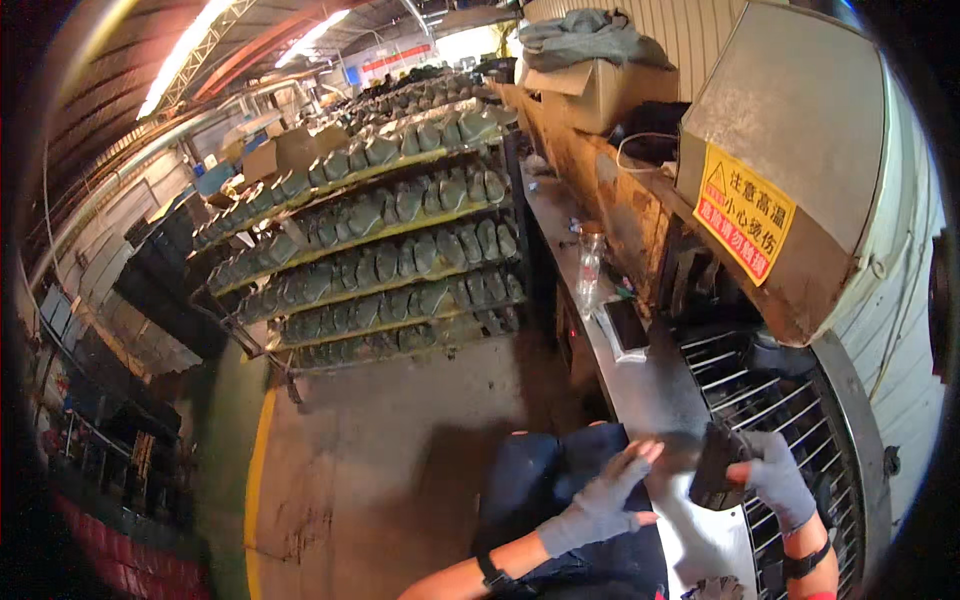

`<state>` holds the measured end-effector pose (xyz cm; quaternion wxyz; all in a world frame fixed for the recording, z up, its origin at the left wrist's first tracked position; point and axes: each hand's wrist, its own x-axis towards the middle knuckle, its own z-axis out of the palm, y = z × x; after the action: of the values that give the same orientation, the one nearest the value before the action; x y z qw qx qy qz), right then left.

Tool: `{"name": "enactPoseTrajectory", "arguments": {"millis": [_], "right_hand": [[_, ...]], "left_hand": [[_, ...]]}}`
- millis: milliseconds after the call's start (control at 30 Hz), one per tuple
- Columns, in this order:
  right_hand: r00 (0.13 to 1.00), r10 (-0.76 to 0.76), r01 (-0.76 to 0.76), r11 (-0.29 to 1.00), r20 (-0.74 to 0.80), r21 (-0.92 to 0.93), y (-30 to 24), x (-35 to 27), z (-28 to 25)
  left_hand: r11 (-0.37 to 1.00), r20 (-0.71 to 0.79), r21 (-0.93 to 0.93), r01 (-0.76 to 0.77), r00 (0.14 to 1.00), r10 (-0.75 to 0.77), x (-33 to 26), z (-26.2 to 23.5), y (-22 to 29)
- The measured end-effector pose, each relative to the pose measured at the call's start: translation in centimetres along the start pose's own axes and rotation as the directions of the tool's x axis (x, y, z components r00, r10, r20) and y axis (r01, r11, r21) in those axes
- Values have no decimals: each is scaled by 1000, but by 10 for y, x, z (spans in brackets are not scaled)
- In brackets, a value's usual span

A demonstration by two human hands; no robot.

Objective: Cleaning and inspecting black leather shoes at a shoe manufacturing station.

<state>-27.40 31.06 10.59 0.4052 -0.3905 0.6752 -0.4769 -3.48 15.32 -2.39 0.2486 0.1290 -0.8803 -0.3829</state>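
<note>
My right hand, in a grey glove with bare fingertips, grips a dark, flat piece at the edge of the steel bench top. What the piece is, I cannot make out. Across from it is my left hand, gloved the same way, its fingers stretched and thumb apart, with nothing in it. It hovers over my dark-clothed lap beside the bench. Right of the bench runs a conveyor of metal rods, and my right forearm reaches over it. A crumpled grey thing lies at the bench's near end.
A metal hood with a yellow-and-red warning label covers the conveyor's far end. Farther along the bench stand a clear bottle and a dark flat rectangle on something white. A multi-tier rack of grey shoe-shaped pieces stands ahead left.
</note>
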Motion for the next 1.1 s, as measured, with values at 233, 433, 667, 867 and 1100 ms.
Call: {"name": "enactPoseTrajectory", "arguments": {"millis": [233, 433, 667, 867, 1100], "right_hand": [[923, 43, -146, 958, 383, 246, 37, 97, -5], [935, -309, 329, 570, 175, -753, 125, 220, -58], [913, -363, -169, 82, -187, -982, 233, 301, -213], [991, -107, 115, 430, 77, -895, 171, 203, -98], [761, -637, 96, 297, -122, -950, 176, 249, -158]], "left_hand": [[738, 122, -510, 443, 886, -447, -20, -14, -11], [174, 407, -627, 759, 510, -758, -74, 15, -55], [166, 457, -677, 717, 586, -669, -65, 24, -66], [241, 363, -675, 697, 598, -714, -69, 14, -64], [148, 399, -603, 784, 457, -795, -62, 5, -55]]}}
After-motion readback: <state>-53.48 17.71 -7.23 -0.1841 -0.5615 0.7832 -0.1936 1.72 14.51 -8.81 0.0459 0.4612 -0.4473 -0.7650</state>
